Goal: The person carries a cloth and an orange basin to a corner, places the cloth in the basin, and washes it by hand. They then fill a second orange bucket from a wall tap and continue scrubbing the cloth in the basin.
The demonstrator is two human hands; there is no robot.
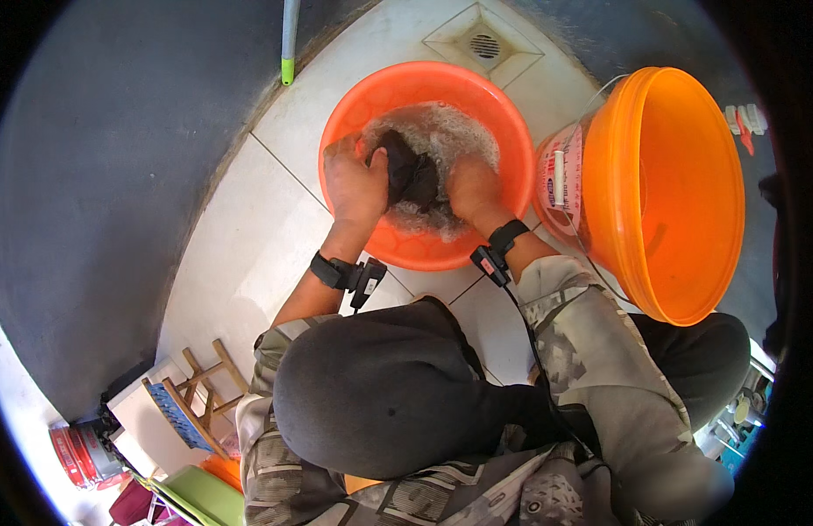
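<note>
An orange-red plastic basin (pixel 432 253) of sudsy water stands on the tiled floor before me. Dark wet cloth (pixel 406 172) lies in the water at its middle. My left hand (pixel 355 177) grips the cloth's left edge near the basin's left wall, thumb on top; something small and red shows by its fingers. My right hand (pixel 473 187) is at the right of the cloth, its fingers sunk in suds, so what they hold is hidden. Both wrists wear black straps with small devices.
A large orange bucket (pixel 692 197) with a wire handle tilts close by on the right. Behind the basin is a floor drain (pixel 484 46). A pole with a green tip (pixel 287 71) leans at the left wall. A wooden folding stool (pixel 199 394) is at lower left.
</note>
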